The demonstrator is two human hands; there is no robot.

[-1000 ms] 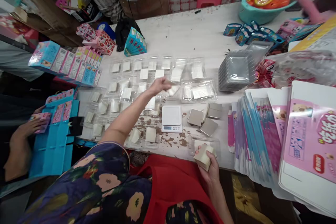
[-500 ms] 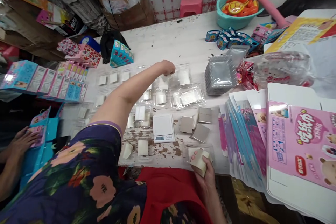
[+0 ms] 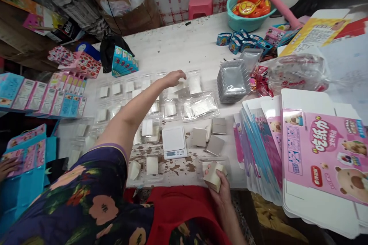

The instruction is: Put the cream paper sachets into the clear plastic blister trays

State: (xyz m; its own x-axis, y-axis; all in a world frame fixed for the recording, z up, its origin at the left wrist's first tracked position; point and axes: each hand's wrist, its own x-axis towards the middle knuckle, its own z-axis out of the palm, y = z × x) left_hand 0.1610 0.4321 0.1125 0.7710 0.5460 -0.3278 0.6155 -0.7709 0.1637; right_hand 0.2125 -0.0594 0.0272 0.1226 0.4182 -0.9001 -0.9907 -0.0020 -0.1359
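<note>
My left hand (image 3: 174, 78) is stretched out over the far row of clear plastic trays, fingers loosely apart with nothing seen in them. Just below it lies a white square pad (image 3: 178, 87) in a tray. Close to my body, my right hand (image 3: 222, 185) grips a thick stack of cream-coloured square sheets (image 3: 214, 176). That stack is above a clear tray (image 3: 227, 164) at the table's front edge. More trays with pale pads, such as this one (image 3: 170, 108), stand in rows around my left arm. A white digital scale (image 3: 174, 139) sits between the hands.
Grey square blocks (image 3: 215, 145) lie right of the scale. Behind them stands a stack of empty clear trays (image 3: 233, 81). Flat pink cartons (image 3: 324, 153) fill the right side. A teal basin (image 3: 247, 21) holds orange toys. At far left, another person's hand (image 3: 8, 166) touches blue-pink packaging.
My left hand has loosened from a pinch above the pad, its fingers now more spread. My right hand keeps its hold on the stack. The view has shifted slightly rightward.
</note>
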